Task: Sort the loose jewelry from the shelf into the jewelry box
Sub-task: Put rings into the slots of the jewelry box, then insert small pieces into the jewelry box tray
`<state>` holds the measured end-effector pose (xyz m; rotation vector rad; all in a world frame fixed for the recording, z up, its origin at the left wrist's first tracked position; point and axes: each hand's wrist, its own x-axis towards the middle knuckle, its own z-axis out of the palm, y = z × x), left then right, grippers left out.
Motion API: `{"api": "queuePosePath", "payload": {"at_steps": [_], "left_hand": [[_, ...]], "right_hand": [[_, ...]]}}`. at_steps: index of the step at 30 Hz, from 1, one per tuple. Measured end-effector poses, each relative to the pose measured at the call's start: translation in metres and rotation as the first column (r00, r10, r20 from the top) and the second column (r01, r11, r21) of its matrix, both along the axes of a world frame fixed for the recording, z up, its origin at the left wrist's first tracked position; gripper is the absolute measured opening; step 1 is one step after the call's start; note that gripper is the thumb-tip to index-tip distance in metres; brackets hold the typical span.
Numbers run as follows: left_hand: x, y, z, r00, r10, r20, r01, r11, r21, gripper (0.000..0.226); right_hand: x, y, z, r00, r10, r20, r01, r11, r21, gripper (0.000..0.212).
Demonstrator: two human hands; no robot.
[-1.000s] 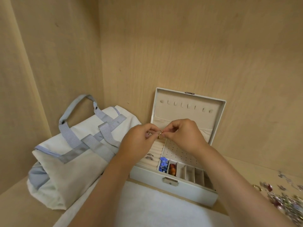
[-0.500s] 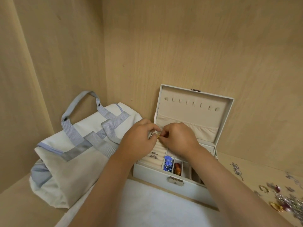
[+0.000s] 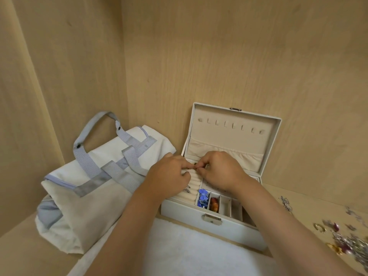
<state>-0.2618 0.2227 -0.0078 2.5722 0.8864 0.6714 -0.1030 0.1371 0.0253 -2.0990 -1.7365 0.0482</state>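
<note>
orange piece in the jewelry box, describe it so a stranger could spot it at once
Find the open white jewelry box on the wooden shelf. In its front row of small compartments, just behind the metal clasp, lies the glossy orange piece. Blue jewelry fills the slot on its left.

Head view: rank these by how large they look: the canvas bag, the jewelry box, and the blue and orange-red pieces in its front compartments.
1. canvas bag, narrowly
2. jewelry box, open and partly covered, so its order with the bag is unsure
3. blue piece and orange-red piece: they look alike, so not ranked
</note>
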Motion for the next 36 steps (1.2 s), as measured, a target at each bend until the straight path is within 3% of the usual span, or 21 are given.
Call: {"api": "queuePosePath", "payload": {"at_steps": [4, 10, 13, 18, 27, 36], "left_hand": [[0.0, -0.003, 0.002, 1.0, 0.01, 0.009, -0.01, 1.0, 0.028, 0.037], [0.003, -0.026, 0.02, 0.988, 0.062, 0.143, -0.088, 0.979, 0.184, 0.028], [0.014, -0.05, 0.027, 0.977, -0.022, 0.214, -0.003, 0.994, 0.113, 0.024], [0.06, -0.1, 0.035, 0.958, -0.196, 0.21, 0.193, 0.981, 0.036, 0.022], [0.145, -0.2, 0.022, 0.927, -0.376, -0.003, 0.376, 0.926, -0.036, 0.017], [0.181, -0.222, -0.007, 0.893, -0.427, -0.145, 0.423, 0.904, -0.062, 0.018]], "right_hand": [[0.001, -0.003, 0.0, 0.999, 0.012, -0.041, -0.012, 1.0, 0.011, 0.015], [0.02, -0.033, 0.011, 0.99, 0.009, -0.138, 0.005, 0.995, 0.099, 0.014], [0.037, -0.064, 0.024, 0.99, 0.011, -0.138, 0.005, 0.993, 0.117, 0.014], [0.07, -0.129, 0.035, 0.988, -0.031, -0.15, 0.047, 0.993, 0.105, 0.013], [0.125, -0.245, 0.014, 0.967, -0.173, -0.187, 0.16, 0.984, -0.084, 0.015], [0.153, -0.275, -0.014, 0.968, -0.228, -0.108, 0.193, 0.944, -0.267, 0.017]]}}
